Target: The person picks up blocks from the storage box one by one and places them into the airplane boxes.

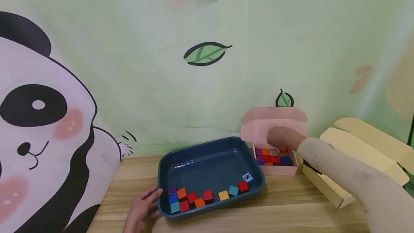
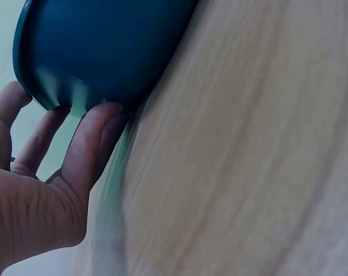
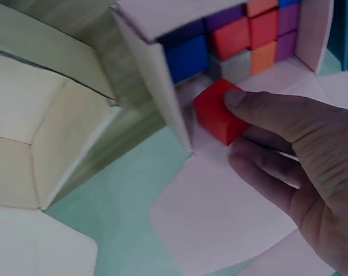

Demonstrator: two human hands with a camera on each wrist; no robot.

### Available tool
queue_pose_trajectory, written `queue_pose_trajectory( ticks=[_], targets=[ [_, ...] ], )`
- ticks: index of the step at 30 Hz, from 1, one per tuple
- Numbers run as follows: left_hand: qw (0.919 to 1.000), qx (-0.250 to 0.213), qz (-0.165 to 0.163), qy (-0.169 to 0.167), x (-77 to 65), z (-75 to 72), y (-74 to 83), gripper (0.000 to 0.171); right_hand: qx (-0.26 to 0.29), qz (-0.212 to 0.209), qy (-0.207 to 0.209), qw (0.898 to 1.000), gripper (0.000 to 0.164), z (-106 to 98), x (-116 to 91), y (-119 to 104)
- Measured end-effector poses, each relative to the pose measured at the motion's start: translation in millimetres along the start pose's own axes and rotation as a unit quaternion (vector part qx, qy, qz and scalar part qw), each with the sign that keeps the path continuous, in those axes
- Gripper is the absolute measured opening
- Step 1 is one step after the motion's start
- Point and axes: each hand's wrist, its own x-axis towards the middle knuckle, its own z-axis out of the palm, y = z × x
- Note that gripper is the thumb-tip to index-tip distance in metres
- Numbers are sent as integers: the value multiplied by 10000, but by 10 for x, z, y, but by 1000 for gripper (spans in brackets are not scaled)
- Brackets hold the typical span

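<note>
My right hand (image 1: 284,137) pinches a red cube (image 3: 220,112) between thumb and fingers at the open side of a pink cardboard box (image 1: 281,170). Inside that box, red, orange, purple and blue cubes stand in rows. At the left end of a dark blue tray (image 1: 207,168), my left hand (image 1: 143,208) rests its spread fingertips against the outer wall and rim. In the left wrist view, the fingers (image 2: 85,144) touch the tray's underside curve close to the tabletop. Several coloured cubes lie along the tray's near side, one light blue cube (image 1: 247,178) showing a letter S.
To the right of the pink box stands an open yellow cardboard box (image 1: 326,190), partly behind my right forearm. Everything sits on a wooden table (image 1: 275,211). A hanging backdrop with a panda (image 1: 38,125) and leaves rises right behind the table.
</note>
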Motion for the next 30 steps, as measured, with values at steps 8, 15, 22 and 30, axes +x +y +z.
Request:
queue_pose_trajectory(
  ticks=[8, 15, 22, 30],
  targets=[
    [9999, -119, 51, 6, -2, -3, 1, 77, -839, -448, 822, 9921, 18, -29, -93, -89],
    [9998, -189, 95, -36, 25, 9, 18, 74, -566, -988, 1504, 9820, 15, -358, 20, -480],
    [9995, -220, 228, -75, 66, 38, 87, 70, -169, -1726, 1166, 9779, 17, -631, 448, -1229],
    [9981, -493, 371, -26, 97, 95, 1, 64, -620, -3077, 1224, 9415, 20, -716, 816, -2169]
  ],
)
